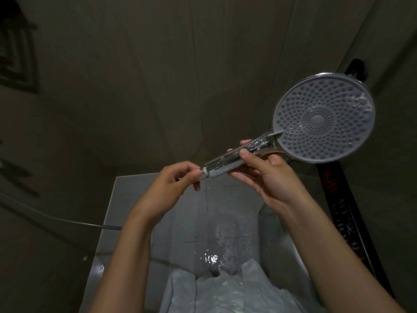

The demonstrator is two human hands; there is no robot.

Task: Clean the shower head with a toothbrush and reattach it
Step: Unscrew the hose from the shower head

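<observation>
I see the shower head point(323, 118) up above the wet floor point(135, 199): grey nozzle face toward camera, foam specks at its rim, chrome handle wet. Right hand point(268, 177) curled round the handle; left hand point(173, 184) pinches the handle's white end.

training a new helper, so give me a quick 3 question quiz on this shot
1. True or false: the hose is screwed onto the shower head.
2. The left hand pinches: A) the spray face B) the handle's threaded end C) the hose.
3. Fill in: the right hand grips the shower head by its ____.
Key: 1 false; 2 B; 3 handle.
</observation>
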